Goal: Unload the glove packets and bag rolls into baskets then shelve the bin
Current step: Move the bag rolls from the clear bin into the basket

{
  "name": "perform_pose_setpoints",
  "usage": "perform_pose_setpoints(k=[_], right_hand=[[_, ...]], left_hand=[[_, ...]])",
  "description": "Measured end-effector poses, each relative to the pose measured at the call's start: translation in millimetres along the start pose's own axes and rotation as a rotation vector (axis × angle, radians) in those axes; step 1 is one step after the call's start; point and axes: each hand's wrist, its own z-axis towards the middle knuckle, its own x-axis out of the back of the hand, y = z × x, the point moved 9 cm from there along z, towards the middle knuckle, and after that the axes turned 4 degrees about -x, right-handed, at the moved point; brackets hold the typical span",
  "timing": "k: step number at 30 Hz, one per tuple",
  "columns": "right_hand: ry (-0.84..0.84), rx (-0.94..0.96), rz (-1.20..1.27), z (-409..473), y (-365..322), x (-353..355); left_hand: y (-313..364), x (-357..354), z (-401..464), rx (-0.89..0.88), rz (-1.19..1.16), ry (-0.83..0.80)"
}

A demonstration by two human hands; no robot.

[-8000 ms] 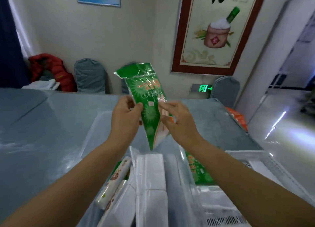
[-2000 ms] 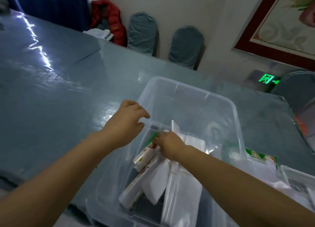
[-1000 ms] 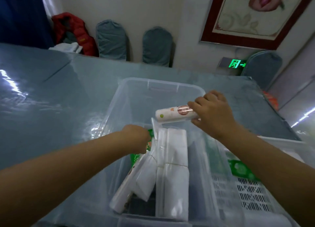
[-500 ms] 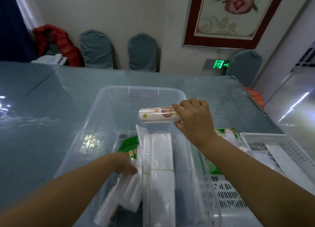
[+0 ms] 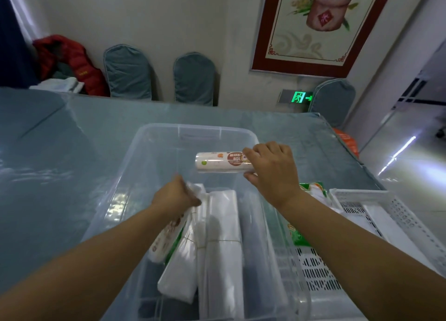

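- Since half a second ago, left hand (image 5: 174,196) has risen, fingers gripping white bag packets (image 5: 183,260) inside clear bin (image 5: 154,139).
- Right hand (image 5: 271,173) fingers clasp bag roll (image 5: 219,162) above bin.

Pale walls, framed picture (image 5: 321,24), grey-blue chairs (image 5: 128,72), green exit sign (image 5: 298,97) — perhaps a red jacket (image 5: 70,62) heaped left.

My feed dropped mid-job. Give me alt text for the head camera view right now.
The right hand holds a bag roll above the clear bin, while the left hand reaches into the bin and grips white plastic packs. A white basket with a green packet sits just right of the bin on the grey table.
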Motion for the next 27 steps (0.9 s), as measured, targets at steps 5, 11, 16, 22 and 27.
perform_pose_setpoints(k=[5, 11, 16, 22, 27], right_hand=[[0.059, -0.161, 0.108, -6.7, 20.0, 6.1], [0.129, -0.409, 0.360, -53.9, 82.5, 6.4], [-0.001, -0.520, 0.403, -135.8, 155.8, -15.0], [-0.444, -0.428, 0.457, -229.0, 194.6, -64.1], [-0.631, -0.044, 0.352, -266.4, 181.8, -88.0]], left_hand=[[38.1, 35.2, -7.8, -0.171, -0.323, 0.220], [91.0, 76.7, -33.8, -0.409, -0.592, 0.351], [153.9, 96.4, -64.9, -0.574, -0.646, 0.442], [257.4, 86.6, -92.0, -0.716, -0.956, 0.511], [331.2, 36.2, -97.3, -0.654, -0.957, 0.411]])
